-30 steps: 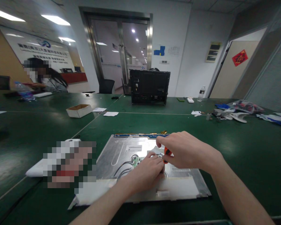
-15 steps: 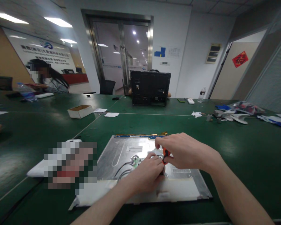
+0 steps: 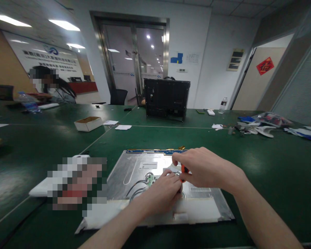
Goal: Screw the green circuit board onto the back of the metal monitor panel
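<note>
My right hand (image 3: pixel 204 167) was curled tight around an orange-handled tool (image 3: pixel 183 170), of which only a sliver of orange and black showed between my fingers; I could not tell what sort of tip it had. My left hand (image 3: pixel 162 195) lay just beneath and against it, fingers bent down onto the silver panel back (image 3: pixel 134 166), closed over something too small and too hidden for me to make out, so I cannot tell whether it held anything. Both hands met over the middle of that panel, which lay flat on the green table (image 3: pixel 261 162) straight in front of me.

Just left of my fingers sat a small green circuit board (image 3: pixel 150 178) with dark cables (image 3: pixel 136 186) looping away from it. A white label (image 3: pixel 148 165) was stuck on the metal above it, and another (image 3: pixel 200 189) by my right wrist; the print on both was too small to read. A blue strip (image 3: pixel 152 151) ran along the panel's far edge and a white sheet (image 3: pixel 197 211) covered its near edge.

Farther off stood a black monitor (image 3: pixel 166 97) with its back to me, an open cardboard box (image 3: pixel 88 123), and a water bottle (image 3: pixel 223 104). A red diamond sign (image 3: pixel 265 65) bearing a character hung on the door, and the wall banner (image 3: pixel 48 58) carried lettering I could not read.
</note>
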`<state>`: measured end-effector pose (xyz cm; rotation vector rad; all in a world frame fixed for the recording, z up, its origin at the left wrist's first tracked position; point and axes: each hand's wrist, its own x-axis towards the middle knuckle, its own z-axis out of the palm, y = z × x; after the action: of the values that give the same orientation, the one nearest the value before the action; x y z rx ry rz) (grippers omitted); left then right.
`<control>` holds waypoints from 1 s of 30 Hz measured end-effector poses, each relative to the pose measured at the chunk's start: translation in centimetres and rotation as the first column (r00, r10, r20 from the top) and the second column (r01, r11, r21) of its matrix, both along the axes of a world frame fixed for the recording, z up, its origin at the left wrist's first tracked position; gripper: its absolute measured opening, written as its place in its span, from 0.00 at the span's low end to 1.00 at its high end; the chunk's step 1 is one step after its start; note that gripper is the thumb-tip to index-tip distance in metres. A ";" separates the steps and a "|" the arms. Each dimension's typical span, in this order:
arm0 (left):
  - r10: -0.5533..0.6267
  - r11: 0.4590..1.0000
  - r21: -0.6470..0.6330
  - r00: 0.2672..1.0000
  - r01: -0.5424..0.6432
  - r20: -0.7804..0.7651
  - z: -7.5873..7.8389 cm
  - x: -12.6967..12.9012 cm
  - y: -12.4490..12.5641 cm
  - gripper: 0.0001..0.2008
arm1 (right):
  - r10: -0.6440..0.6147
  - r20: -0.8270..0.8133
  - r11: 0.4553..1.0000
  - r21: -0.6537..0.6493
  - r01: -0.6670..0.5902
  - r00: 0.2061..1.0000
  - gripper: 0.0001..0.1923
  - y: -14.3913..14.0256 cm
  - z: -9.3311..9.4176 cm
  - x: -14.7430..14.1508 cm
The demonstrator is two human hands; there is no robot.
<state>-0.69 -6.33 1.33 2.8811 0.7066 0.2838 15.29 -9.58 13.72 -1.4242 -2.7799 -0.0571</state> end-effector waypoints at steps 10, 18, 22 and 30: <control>-0.006 1.000 0.014 1.000 0.006 0.007 0.4 0.0 -0.2 0.03 | -0.072 0.036 0.997 0.028 0.071 0.997 0.11 -0.1 0.0 -0.4; -0.002 1.000 0.006 1.000 0.002 0.010 0.2 0.0 -0.1 0.04 | -0.040 0.037 0.999 0.039 0.038 0.999 0.09 -0.1 0.0 -0.3; -0.012 1.000 0.016 1.000 0.012 0.002 -0.1 -0.1 0.0 0.01 | 0.035 -0.016 0.999 -0.010 -0.035 0.999 0.13 0.0 0.0 0.1; 0.000 1.000 0.011 1.000 0.000 -0.006 0.5 0.0 -0.1 0.03 | -0.049 0.032 0.998 0.037 0.048 0.998 0.09 -0.1 0.1 -0.1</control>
<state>-0.66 -6.45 1.83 2.8940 0.7077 0.2799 15.16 -9.65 13.77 -1.4955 -2.7552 -0.1324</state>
